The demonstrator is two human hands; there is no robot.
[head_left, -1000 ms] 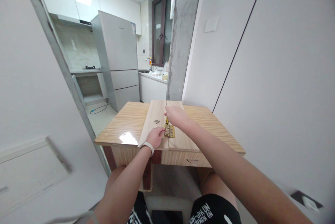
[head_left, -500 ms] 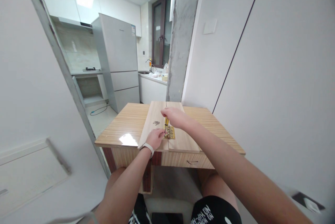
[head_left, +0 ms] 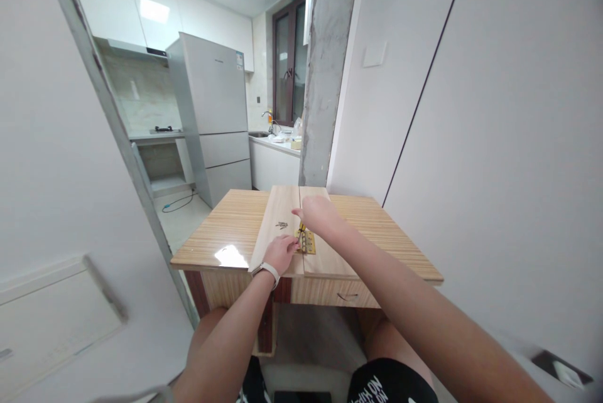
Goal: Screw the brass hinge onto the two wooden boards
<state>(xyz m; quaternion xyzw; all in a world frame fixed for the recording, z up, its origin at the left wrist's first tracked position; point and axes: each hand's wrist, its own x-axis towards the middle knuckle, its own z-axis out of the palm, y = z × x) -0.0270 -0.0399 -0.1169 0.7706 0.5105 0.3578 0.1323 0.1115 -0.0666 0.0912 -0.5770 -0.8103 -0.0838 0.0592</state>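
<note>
Head view | our right hand (head_left: 319, 214) closes on a yellow-handled screwdriver (head_left: 301, 231) standing on the brass hinge (head_left: 306, 242) across two boards' seam | our left hand (head_left: 281, 251) pinches at the tip, steadying it | spare screws (head_left: 282, 225) at 11 o'clock

Bright, tabletop glare, warped blurry edges

Both bare forearms stretch forward from the bottom edge. The left hand (head_left: 281, 251) lies low, knuckles up, fingers curled and pinched together at the tips. The right hand (head_left: 318, 214) hovers just above and beyond it, palm down, fingers closed.
</note>
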